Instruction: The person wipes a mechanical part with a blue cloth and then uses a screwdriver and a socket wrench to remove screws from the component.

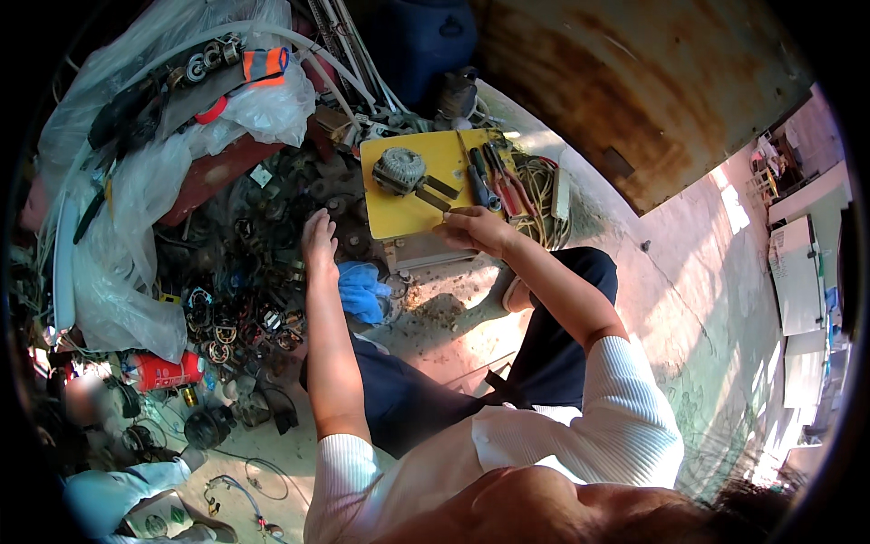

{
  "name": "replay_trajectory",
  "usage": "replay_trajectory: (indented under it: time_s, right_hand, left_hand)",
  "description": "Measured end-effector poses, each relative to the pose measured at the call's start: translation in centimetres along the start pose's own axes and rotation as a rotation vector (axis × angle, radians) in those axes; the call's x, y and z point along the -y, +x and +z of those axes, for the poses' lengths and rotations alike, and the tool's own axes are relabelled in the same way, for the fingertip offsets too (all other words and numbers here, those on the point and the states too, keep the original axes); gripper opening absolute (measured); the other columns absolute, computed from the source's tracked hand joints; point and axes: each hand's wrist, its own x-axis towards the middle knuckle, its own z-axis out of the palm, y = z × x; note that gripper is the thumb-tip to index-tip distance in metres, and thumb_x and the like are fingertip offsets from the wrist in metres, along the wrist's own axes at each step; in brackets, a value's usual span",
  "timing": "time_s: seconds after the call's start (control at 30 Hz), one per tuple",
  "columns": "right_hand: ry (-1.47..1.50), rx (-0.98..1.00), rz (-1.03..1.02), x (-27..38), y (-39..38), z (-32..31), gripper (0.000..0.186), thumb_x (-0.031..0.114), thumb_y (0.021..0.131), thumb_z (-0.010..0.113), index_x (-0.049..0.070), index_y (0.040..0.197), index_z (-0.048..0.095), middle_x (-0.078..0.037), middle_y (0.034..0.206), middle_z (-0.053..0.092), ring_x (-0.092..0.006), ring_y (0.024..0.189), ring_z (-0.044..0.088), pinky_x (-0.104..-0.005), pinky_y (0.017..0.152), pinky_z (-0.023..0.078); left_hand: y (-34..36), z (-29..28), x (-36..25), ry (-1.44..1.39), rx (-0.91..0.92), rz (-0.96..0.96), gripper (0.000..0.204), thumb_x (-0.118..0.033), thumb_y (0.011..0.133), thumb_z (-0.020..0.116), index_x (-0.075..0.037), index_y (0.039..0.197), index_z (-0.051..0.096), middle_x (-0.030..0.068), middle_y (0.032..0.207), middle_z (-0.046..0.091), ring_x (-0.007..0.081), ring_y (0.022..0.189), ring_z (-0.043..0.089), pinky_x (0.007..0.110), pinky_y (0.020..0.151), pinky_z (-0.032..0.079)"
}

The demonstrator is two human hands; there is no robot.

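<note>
A round metal motor (400,170) lay on a yellow tabletop (390,218) — likely heavy and hard, best gripped by its body, not its flat prongs (441,187). The right hand (475,229) curled at the near edge, its hold impossible to tell; the left hand (319,241) hung loosely open, seemingly empty.

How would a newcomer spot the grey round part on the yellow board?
Find the bright yellow board in front of the person, just beyond the right hand. On its left half sits the grey round part, with two flat, dark arms sticking out. Its chunky, ribbed body sets it apart from the slim hand tools on the board's right side.
</note>
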Motion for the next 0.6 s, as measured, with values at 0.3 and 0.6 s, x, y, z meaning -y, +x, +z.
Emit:
replay_trajectory:
  time_s: [0.3, 0.6]
  right_hand:
    - [-0.347, -0.13, -0.364, 9.3, -2.7, -4.6, 0.044, 0.029, 0.102, 0.057, 0.0, 0.135, 0.056, -0.009, 0.115, 0.07, -0.0148, 0.104, 0.065, -0.0284, 0.084, 0.053]
    - [-0.975, -0.575, -0.605, 10.6, 5.7, -10.8, 0.04, 0.029, 0.093, 0.063, 0.007, 0.125, 0.065, -0.019, 0.126, 0.064, -0.0303, 0.105, 0.066, -0.0413, 0.089, 0.053]
  left_hand:
    - [0.9, 0.0, 1.6, 0.185, -0.002, 0.053, 0.047, -0.034, 0.099, 0.056, -0.015, 0.142, 0.051, 0.0063, 0.144, 0.051, 0.0231, 0.136, 0.046, 0.042, 0.113, 0.028]
    - [2.5, 0.1, 2.0, 0.347, 0.008, 0.09, 0.048, -0.038, 0.1, 0.056, -0.016, 0.142, 0.051, 0.0077, 0.146, 0.05, 0.0243, 0.135, 0.047, 0.044, 0.113, 0.03]
